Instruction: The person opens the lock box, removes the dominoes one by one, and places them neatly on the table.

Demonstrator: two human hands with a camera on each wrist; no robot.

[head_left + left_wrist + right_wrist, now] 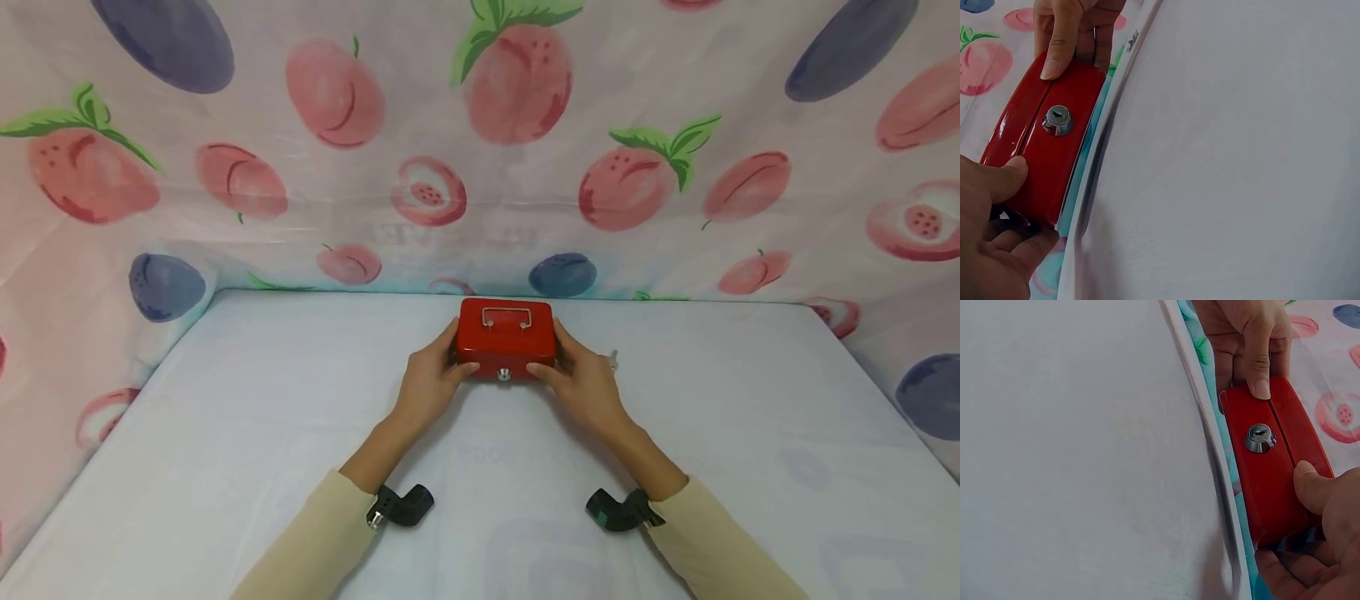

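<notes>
A small red metal cash box (504,348) is held near the far edge of the table in the head view. Its lid is down, a wire handle lies on top, and a round silver lock (1260,438) sits on the front. My left hand (429,379) grips the left end, thumb on the front face and fingers curled beneath. Gripping the right end the same way is my right hand (588,383). The lock's keyhole shows in both wrist views, with no key in it. Small silver keys (613,360) lie just right of my right hand.
A white cloth covers the table (495,533). Behind it hangs a fruit-print curtain (517,208), which also runs along both sides. A black wrist camera (405,506) is strapped at the left cuff, another camera (621,510) at the right.
</notes>
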